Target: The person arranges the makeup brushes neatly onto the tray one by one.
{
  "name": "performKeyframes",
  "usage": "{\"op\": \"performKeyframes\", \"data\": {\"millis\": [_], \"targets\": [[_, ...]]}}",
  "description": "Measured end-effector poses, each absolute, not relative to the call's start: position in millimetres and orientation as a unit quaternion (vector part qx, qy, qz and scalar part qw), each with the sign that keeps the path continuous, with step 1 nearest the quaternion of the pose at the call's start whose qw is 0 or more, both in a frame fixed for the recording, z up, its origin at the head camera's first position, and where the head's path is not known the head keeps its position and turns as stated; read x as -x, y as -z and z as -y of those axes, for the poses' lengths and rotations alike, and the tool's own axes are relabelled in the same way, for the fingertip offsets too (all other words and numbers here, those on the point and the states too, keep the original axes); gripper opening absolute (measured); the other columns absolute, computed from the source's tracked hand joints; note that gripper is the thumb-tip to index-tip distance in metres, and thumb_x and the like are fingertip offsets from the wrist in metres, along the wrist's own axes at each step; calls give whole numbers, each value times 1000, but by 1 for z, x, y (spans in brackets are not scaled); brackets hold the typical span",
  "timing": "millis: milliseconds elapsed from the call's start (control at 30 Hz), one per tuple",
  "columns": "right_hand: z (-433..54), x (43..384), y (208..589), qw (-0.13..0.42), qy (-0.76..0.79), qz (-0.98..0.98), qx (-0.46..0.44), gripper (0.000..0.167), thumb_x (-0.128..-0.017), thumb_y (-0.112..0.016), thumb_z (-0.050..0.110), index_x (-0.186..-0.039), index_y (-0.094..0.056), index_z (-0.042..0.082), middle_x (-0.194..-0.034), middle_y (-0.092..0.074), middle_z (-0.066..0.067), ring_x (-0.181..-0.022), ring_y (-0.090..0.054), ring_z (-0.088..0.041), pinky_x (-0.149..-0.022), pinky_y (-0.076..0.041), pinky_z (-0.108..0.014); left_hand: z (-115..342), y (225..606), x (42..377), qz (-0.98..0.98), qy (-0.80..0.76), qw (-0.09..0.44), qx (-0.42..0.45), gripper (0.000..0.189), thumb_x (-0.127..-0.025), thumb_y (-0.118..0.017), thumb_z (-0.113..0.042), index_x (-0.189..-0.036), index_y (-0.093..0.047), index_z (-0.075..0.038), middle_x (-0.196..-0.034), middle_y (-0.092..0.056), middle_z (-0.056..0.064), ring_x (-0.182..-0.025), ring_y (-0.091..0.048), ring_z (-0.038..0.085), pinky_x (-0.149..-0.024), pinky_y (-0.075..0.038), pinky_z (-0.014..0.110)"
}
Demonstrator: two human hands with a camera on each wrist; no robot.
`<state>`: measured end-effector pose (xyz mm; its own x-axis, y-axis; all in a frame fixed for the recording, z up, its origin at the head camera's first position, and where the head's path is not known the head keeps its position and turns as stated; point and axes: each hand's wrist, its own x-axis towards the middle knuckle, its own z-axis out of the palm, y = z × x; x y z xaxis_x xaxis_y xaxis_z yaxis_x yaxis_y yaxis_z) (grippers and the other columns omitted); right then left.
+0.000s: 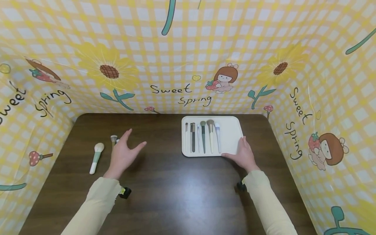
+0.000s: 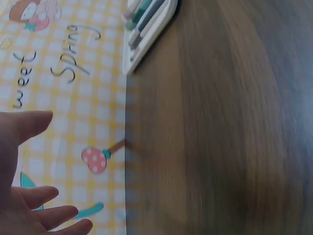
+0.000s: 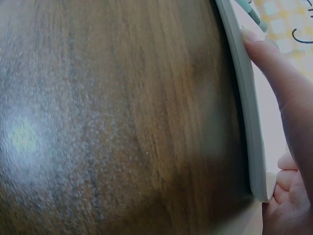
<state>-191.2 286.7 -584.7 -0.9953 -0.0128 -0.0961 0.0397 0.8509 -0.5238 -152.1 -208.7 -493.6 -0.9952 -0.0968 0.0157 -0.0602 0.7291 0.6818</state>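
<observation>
Pictured across the back and both sides, a yellow-and-white checked cloth (image 1: 176,58) printed with sunflowers, cartoon children and the words "Sweet Spring." Below, a dark brown wood-grain table (image 1: 170,199) with light glaring off its middle. Reaching in from the near edge, one cream left sleeve (image 1: 92,202) and one cream right sleeve (image 1: 265,199). Resting toward the table's far right, a shallow white rectangular tray (image 1: 230,130) with rounded corners, seven makeup brushes lined up upon it, bare space to their right. At the tray's near right corner, a bare right hand (image 1: 242,155), thumb over the near rim and fingers along the right side, gripping the corner between them. At left, a bare left hand (image 1: 124,155), fingers spread and thumb held well apart. Lying left of that hand, a thick white-and-green brush (image 1: 96,159) with fluffy pale bristles. In the tray, largest first: a cream-handled brush (image 1: 211,138) with a broad brown head, a white-and-lilac brush (image 1: 218,138), a dark green brush (image 1: 203,138), a black brush (image 1: 193,140), then slimmer ones. Beside the left hand and partly hidden by it, a brown-bristled brush (image 1: 114,137), handle out of sight.
</observation>
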Motion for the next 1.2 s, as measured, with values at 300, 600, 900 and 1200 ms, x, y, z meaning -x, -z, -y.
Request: {"op": "performKeyframes", "data": {"millis": [300, 600, 900, 1200], "targets": [[-286, 192, 586, 52, 274, -960, -12, 144, -67, -80, 75, -156, -9, -13, -163, -3, -33, -150, -10, -48, -118, -18, -56, 249, 501, 141, 932, 353, -1, -83, 95, -93, -72, -46, -157, -25, 6, -153, -32, 37, -134, -36, 56, -103, -35, 67], [-286, 191, 587, 52, 274, -960, -12, 143, -68, -80, 75, -156, -9, -14, -163, -2, -34, -150, -10, -48, -118, -18, -55, 281, 509, 130, 942, 309, -58, -115, 70, -89, -78, -29, -136, -49, 14, -131, -54, 37, -111, -55, 53, -86, -46, 61], [-286, 191, 588, 50, 276, -960, -11, 142, -69, -80, 73, -156, -8, -13, -163, -1, -33, -150, -9, -47, -119, -17, -55, 291, 524, 124, 938, 311, -78, -133, 48, -91, -75, -23, -120, -61, 12, -98, -73, 22, -81, -69, 34, -67, -49, 46], [-286, 191, 586, 60, 273, -960, -12, 142, -70, -80, 73, -156, -7, -13, -163, 2, -33, -150, -8, -48, -118, -16, -56, 287, 539, 126, 948, 279, -46, -143, 34, -85, -80, -24, -100, -72, 5, -89, -72, 20, -74, -64, 34, -56, -44, 44]]}}
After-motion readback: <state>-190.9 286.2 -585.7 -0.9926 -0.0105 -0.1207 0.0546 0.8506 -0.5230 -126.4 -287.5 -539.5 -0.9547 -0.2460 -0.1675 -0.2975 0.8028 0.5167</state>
